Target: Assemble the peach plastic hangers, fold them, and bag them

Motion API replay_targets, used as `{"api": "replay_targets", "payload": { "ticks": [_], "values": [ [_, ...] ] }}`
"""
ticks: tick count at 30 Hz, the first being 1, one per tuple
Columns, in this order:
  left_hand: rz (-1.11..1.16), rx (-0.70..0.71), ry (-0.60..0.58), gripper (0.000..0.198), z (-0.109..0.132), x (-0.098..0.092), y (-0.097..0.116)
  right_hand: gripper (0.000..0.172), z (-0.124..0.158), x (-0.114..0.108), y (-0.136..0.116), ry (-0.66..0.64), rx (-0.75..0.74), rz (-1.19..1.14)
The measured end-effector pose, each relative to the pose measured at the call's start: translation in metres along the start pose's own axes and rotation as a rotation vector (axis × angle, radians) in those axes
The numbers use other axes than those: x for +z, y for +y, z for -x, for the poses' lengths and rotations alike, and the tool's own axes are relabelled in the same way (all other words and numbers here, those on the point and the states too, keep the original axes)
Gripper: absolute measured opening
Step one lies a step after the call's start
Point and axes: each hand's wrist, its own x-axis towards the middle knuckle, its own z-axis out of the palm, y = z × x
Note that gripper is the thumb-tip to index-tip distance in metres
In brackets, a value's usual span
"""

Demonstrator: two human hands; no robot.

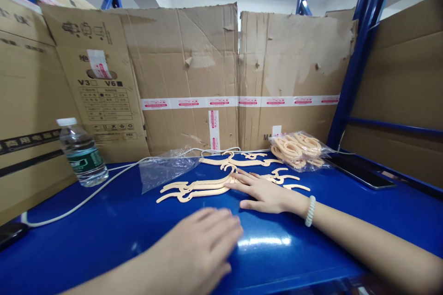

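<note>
Several peach-coloured plastic hangers point(194, 188) lie flat on the blue metal shelf point(104, 226), more of them further back point(238, 161). My right hand point(263, 191) rests flat on the shelf, fingers stretched out, its fingertips touching the end of the nearest hangers. A white bead bracelet circles that wrist. My left hand point(202, 244) lies palm down on the shelf close to me, fingers together and extended, holding nothing.
A clear bag of the same hangers point(299, 150) sits at the back right, an empty clear bag point(166, 168) at centre left. A water bottle point(81, 152) stands left; a white cable point(90, 196) runs across. A phone point(360, 173) lies right. Cardboard boxes point(187, 78) wall the back.
</note>
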Motion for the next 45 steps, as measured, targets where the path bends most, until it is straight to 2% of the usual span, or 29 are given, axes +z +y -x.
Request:
{"api": "replay_targets", "payload": {
  "ticks": [2, 4, 6, 10, 16, 20, 22, 24, 26, 29, 38, 45],
  "values": [
    [-0.096, -0.161, -0.129, 0.056, -0.008, -0.003, -0.026, 0.063, 0.000, 0.000, 0.001, -0.004, -0.002, 0.006],
    [-0.088, -0.253, -0.239, 0.066, -0.012, 0.001, -0.045, 0.062, 0.000, 0.000, 0.001, -0.003, -0.009, 0.002],
    [-0.055, -0.285, -0.244, 0.071, -0.012, 0.009, -0.057, 0.062, 0.000, -0.001, 0.002, 0.004, -0.015, -0.009],
    [-0.013, -0.308, -0.172, 0.068, -0.011, 0.020, -0.067, 0.061, 0.000, -0.003, 0.004, -0.005, -0.017, -0.003],
    [0.020, -0.307, -0.113, 0.062, -0.006, 0.026, -0.075, 0.059, 0.001, -0.002, 0.012, 0.010, -0.051, 0.030],
    [0.007, -0.286, -0.086, 0.056, -0.005, 0.029, -0.077, 0.059, 0.002, 0.001, 0.012, 0.115, -0.084, 0.061],
    [-0.008, -0.272, -0.067, 0.054, -0.005, 0.030, -0.076, 0.051, 0.001, 0.000, 0.009, 0.187, -0.079, 0.106],
    [-0.023, -0.245, -0.022, 0.051, -0.006, 0.030, -0.076, 0.035, 0.002, -0.004, 0.005, 0.217, -0.035, 0.170],
    [-0.041, -0.215, 0.031, 0.045, -0.006, 0.030, -0.075, 0.021, 0.004, -0.010, 0.002, 0.197, 0.058, 0.216],
    [-0.061, -0.205, 0.060, 0.041, -0.005, 0.030, -0.073, 0.012, 0.011, -0.019, 0.004, 0.131, 0.174, 0.207],
    [-0.038, -0.211, 0.065, 0.039, -0.003, 0.033, -0.075, 0.010, 0.024, -0.027, 0.033, 0.073, 0.270, 0.155],
    [-0.018, -0.191, 0.097, 0.035, -0.003, 0.033, -0.074, 0.011, 0.023, -0.028, 0.035, 0.071, 0.295, 0.160]
  ]
}}
